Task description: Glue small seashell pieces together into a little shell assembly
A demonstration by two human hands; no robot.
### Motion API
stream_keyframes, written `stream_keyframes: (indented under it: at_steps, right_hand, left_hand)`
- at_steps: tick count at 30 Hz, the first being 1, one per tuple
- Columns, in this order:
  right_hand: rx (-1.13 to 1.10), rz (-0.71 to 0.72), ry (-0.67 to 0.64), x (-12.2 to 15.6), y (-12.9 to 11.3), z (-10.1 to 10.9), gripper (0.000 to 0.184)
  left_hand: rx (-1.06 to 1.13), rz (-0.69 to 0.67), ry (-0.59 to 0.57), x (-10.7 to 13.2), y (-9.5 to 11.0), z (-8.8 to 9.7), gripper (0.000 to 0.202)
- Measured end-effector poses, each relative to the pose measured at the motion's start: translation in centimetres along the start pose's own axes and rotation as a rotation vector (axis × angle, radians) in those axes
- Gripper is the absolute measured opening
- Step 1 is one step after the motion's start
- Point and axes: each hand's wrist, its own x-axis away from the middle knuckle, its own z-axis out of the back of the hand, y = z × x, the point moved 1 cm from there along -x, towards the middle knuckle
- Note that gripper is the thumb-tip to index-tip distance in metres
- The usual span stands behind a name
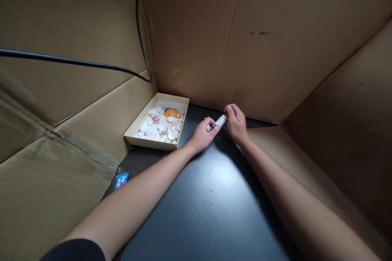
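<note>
Both my hands meet at the far end of a black table (208,204), holding a small white tube (220,120) between them. My left hand (202,134) is closed round the tube's near, darker end. My right hand (235,122) pinches its far white end with curled fingers. Just left of the hands lies a shallow cream tray (134,132) with several pale seashells (167,128) and one orange shell (170,111).
Brown cardboard walls (260,40) enclose the table at the back, left and right. A black cable (76,62) hangs across the left wall. A small blue wrapper (121,180) lies at the table's left edge.
</note>
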Motion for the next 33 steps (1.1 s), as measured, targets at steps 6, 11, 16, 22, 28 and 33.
stream_keyframes:
  at_steps: [6, 11, 16, 22, 28, 33]
  right_hand:
    - [-0.084, -0.087, 0.066, -0.4, 0.6, 0.0, 0.027]
    - [-0.144, -0.135, 0.061, -0.4, 0.3, 0.0, 0.023]
    - [-0.068, -0.029, -0.046, 0.0, -0.7, -0.1, 0.027]
    - [0.035, 0.01, -0.075, 0.3, -0.9, -0.1, 0.029]
    - [0.186, 0.083, -0.048, 0.2, -0.7, 0.2, 0.03]
    - [0.255, 0.194, -0.047, 0.3, -0.9, 0.1, 0.028]
  left_hand:
    - [-0.033, 0.015, -0.001, 0.1, 0.2, -0.1, 0.024]
    - [-0.078, -0.002, 0.013, 0.0, 0.0, -0.1, 0.025]
    - [-0.079, 0.001, 0.02, 0.0, -0.1, -0.1, 0.023]
    - [-0.067, 0.008, 0.033, 0.1, 0.0, 0.0, 0.023]
    - [-0.077, -0.012, 0.069, 0.1, -0.1, 0.1, 0.024]
    - [-0.089, -0.024, 0.089, 0.1, -0.3, 0.0, 0.025]
